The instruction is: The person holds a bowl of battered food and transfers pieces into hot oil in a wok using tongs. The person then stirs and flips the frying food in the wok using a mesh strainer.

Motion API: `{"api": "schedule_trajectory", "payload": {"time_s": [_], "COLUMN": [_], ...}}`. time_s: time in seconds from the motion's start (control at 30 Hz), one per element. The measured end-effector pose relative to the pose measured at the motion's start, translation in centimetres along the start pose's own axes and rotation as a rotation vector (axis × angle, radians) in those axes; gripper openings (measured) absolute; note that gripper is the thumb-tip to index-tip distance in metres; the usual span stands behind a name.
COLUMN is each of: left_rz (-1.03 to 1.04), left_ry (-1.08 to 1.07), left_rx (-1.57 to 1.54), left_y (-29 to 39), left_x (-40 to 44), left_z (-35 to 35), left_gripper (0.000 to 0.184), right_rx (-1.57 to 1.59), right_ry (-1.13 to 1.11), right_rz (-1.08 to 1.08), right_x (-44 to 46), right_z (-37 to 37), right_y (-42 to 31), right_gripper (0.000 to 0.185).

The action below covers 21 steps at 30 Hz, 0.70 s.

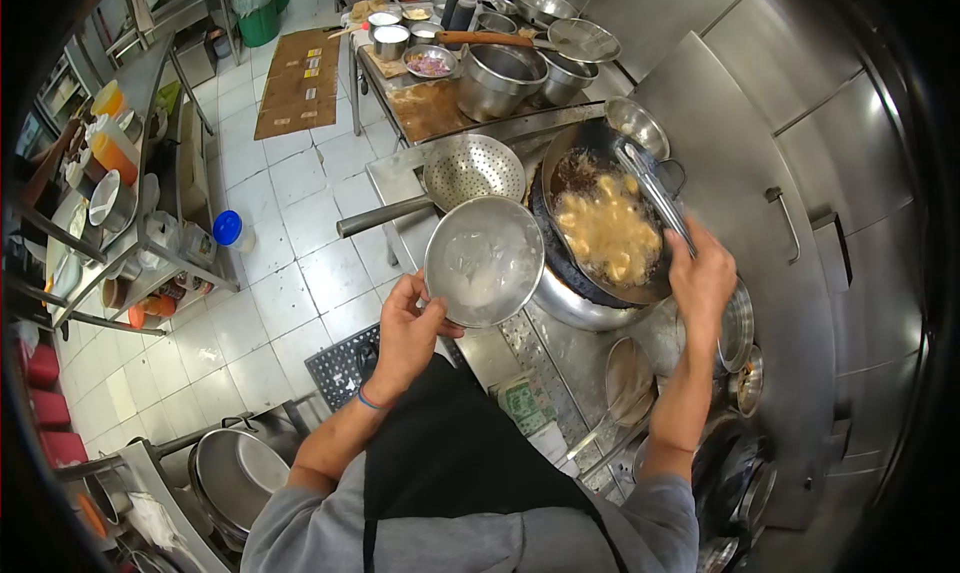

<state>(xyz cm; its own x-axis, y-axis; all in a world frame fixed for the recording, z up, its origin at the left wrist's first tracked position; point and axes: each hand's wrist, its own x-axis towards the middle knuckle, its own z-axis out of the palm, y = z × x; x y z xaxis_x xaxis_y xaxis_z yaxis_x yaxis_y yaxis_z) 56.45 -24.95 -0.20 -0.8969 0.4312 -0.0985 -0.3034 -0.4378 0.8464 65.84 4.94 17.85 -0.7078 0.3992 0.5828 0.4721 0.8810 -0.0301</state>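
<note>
With elbow bent, the left hand [412, 328] is pinching the rim of a round, shiny metal bowl [485, 263] just beside the dark wok [592, 141]; the right hand [702, 273], arm outstretched, is clasping slender metal tongs [652, 191] over golden pieces [608, 228] foaming inside, while cardboard [285, 101] is bearing labels [314, 57] too small to read

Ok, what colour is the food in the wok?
The food is golden yellow; the head view, the only one, shows it.

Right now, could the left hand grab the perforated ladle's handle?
Probably not without freeing its grip: the left hand is holding the metal bowl, though the ladle handle looks close and uncovered.
</note>
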Motion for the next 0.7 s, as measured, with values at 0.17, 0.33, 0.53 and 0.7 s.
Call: {"api": "schedule_trajectory", "payload": {"time_s": [0.17,0.33,0.53,0.7], "left_rz": [-0.033,-0.074,0.039,0.071], "left_ry": [-0.014,-0.097,-0.146,-0.167], "left_rx": [-0.024,-0.051,0.009,0.032], "left_y": [0.5,1.3,0.6,0.7], "left_x": [0.0,0.0,0.2,0.3], "left_z": [0.6,1.6,2.4,3.3], "left_gripper": [0.011,0.018,0.016,0.017], "right_rx": [0.182,0.217,0.155,0.17], "right_ry": [-0.164,-0.253,-0.362,-0.4], "right_rz": [-0.018,-0.18,-0.353,-0.445], "right_x": [-4.0,-6.3,-6.9,-7.5], "right_z": [-5.9,-7.3,-7.5,-6.0], "right_y": [-2.2,-2.6,-3.7,-5.0], "right_gripper": [0.03,0.031,0.03,0.028]}}
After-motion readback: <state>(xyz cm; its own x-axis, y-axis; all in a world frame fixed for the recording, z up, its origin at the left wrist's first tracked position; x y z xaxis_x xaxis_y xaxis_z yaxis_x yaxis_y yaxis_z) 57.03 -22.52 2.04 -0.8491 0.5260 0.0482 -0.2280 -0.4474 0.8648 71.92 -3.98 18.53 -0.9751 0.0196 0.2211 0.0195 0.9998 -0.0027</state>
